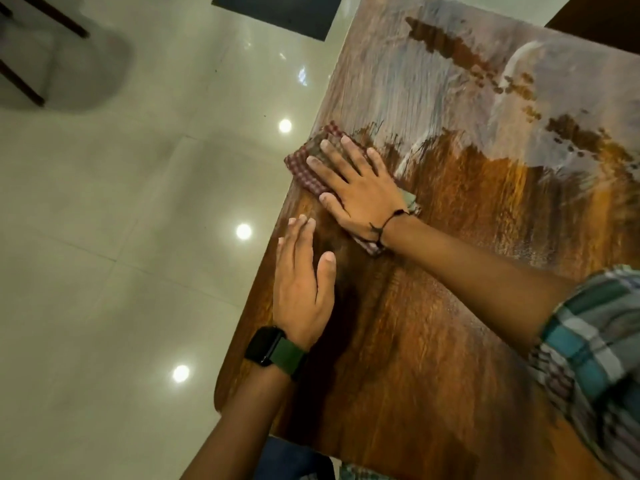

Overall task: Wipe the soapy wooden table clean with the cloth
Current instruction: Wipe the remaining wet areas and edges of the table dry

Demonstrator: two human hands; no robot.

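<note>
Right hand presses cloth on table.

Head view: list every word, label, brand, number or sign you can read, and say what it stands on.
None can be read.
Watch on the left wrist: its face is dark, nothing shows on it.
Checked cloth under the right hand: pattern only, no label visible.
Wooden table: soap film and grain, no markings.
Plaid sleeve: pattern only.
</note>
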